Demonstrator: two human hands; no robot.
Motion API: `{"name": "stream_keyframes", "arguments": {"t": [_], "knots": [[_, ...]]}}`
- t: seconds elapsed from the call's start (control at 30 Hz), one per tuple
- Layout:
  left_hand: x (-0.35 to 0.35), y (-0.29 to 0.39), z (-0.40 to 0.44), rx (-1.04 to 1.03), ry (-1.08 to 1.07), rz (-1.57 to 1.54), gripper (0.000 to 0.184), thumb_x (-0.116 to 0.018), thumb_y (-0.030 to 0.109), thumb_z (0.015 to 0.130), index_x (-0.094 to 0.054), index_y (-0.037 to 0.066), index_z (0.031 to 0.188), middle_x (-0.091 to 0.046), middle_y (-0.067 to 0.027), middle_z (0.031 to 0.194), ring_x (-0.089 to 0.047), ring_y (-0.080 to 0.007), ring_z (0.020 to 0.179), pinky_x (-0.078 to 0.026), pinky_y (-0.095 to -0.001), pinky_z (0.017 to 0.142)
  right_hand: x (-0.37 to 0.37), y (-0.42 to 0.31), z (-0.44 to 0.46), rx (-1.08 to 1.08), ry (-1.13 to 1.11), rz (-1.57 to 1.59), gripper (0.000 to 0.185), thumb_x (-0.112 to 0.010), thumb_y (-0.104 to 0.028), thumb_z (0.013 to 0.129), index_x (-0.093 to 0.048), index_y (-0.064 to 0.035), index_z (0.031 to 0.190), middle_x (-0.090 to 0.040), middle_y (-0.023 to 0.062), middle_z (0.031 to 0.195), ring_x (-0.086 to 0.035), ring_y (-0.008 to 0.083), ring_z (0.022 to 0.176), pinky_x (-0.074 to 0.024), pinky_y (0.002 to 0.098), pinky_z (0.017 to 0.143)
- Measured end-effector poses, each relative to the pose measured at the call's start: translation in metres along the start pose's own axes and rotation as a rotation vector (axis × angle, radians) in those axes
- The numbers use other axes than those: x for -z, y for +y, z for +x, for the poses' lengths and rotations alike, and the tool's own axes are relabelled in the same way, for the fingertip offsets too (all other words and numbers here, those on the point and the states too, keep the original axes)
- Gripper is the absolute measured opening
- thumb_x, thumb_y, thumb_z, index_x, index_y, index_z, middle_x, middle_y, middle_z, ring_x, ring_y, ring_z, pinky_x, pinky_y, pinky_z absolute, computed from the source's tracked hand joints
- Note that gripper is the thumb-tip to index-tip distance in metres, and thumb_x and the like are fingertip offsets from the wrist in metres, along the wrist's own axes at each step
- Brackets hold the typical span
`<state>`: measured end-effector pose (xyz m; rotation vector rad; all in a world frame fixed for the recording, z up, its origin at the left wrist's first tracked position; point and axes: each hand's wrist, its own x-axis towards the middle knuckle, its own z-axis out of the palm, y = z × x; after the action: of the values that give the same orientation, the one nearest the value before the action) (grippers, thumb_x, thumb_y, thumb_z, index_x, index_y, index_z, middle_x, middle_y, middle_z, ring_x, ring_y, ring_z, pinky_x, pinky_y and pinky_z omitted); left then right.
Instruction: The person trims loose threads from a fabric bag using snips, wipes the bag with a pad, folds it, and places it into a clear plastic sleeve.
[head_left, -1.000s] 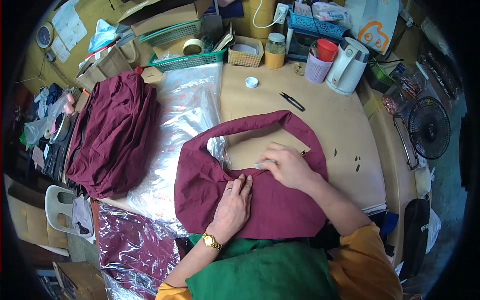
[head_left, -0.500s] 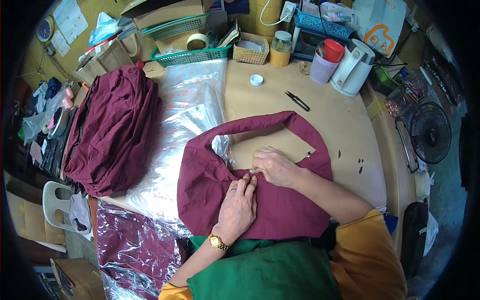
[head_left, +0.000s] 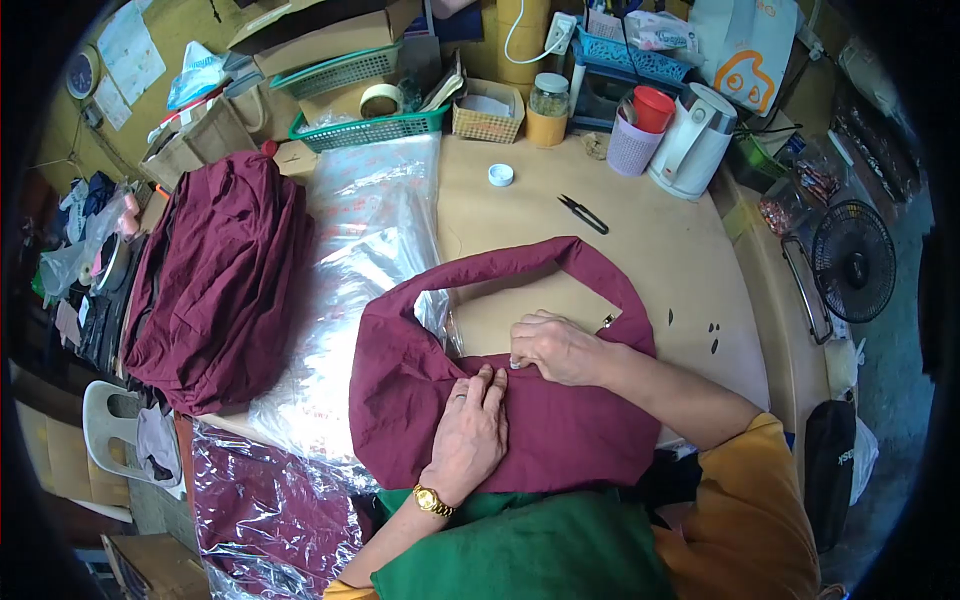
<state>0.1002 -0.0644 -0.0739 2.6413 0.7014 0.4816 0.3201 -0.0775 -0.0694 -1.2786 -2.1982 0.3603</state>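
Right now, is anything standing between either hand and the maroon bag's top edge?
Nothing visible blocks the left hand; it rests on the maroon bag. The right hand pinches a small whitish piece, seemingly between its fingertips and the top edge; nothing else visible intervenes.

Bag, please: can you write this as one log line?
left hand: flat on bag | right hand: pinching small pale thing at bag's edge | snips: on table
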Motion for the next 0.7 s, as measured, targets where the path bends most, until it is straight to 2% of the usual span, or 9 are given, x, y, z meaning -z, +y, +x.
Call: {"name": "stream_keyframes", "arguments": {"t": [0.27, 0.33, 0.47, 0.53, 0.7], "knots": [[-0.002, -0.001, 0.000, 0.002, 0.018, -0.003, 0.048, -0.056, 0.010, 0.087, -0.050, -0.006, 0.131, -0.053, -0.0231, 0.129, -0.054, -0.0347, 0.110, -0.043, -0.0409, 0.101, 0.001, -0.002, 0.004, -0.005, -0.004, 0.018, 0.008, -0.061, 0.004, 0.073, -0.060, -0.0019, 0.078, -0.058, 0.0117, 0.081, -0.059, 0.0309, 0.084, -0.0460, 0.0407, 0.078], [0.000, 0.000, 0.001, 0.001, 0.011, -0.002, 0.047, -0.056, 0.010, 0.086, -0.050, -0.006, 0.131, -0.053, -0.0229, 0.128, -0.054, -0.0347, 0.109, -0.043, -0.0412, 0.101, 0.009, 0.002, -0.005, -0.040, -0.045, -0.010, 0.005, -0.064, 0.002, 0.073, -0.062, -0.0021, 0.075, -0.059, 0.0105, 0.078, -0.059, 0.0298, 0.081, -0.0467, 0.0388, 0.076], [-0.001, 0.001, 0.000, -0.009, 0.025, 0.026, 0.047, -0.056, 0.009, 0.086, -0.050, -0.006, 0.131, -0.053, -0.0228, 0.127, -0.054, -0.0347, 0.110, -0.043, -0.0413, 0.101, -0.006, 0.003, 0.010, 0.018, -0.058, -0.020, 0.007, -0.061, 0.003, 0.072, -0.059, -0.0023, 0.076, -0.057, 0.0113, 0.081, -0.058, 0.0305, 0.084, -0.0457, 0.0406, 0.077], [0.000, 0.003, 0.001, 0.023, 0.041, -0.056, 0.045, -0.058, 0.004, 0.085, -0.051, -0.004, 0.130, -0.053, -0.0229, 0.126, -0.054, -0.0363, 0.111, -0.044, -0.0418, 0.100, -0.016, 0.001, 0.018, 0.017, 0.007, -0.066, 0.006, -0.061, 0.003, 0.072, -0.059, -0.0021, 0.074, -0.057, 0.0104, 0.080, -0.058, 0.0293, 0.085, -0.0458, 0.0400, 0.077], [0.000, 0.002, 0.001, 0.006, 0.045, -0.024, 0.045, -0.058, 0.004, 0.086, -0.051, -0.005, 0.130, -0.053, -0.0228, 0.126, -0.054, -0.0363, 0.111, -0.044, -0.0421, 0.100, 0.005, 0.001, 0.000, 0.030, -0.041, -0.043, 0.005, -0.061, 0.002, 0.072, -0.059, -0.0018, 0.074, -0.057, 0.0101, 0.080, -0.058, 0.0293, 0.085, -0.0460, 0.0393, 0.077]]}}
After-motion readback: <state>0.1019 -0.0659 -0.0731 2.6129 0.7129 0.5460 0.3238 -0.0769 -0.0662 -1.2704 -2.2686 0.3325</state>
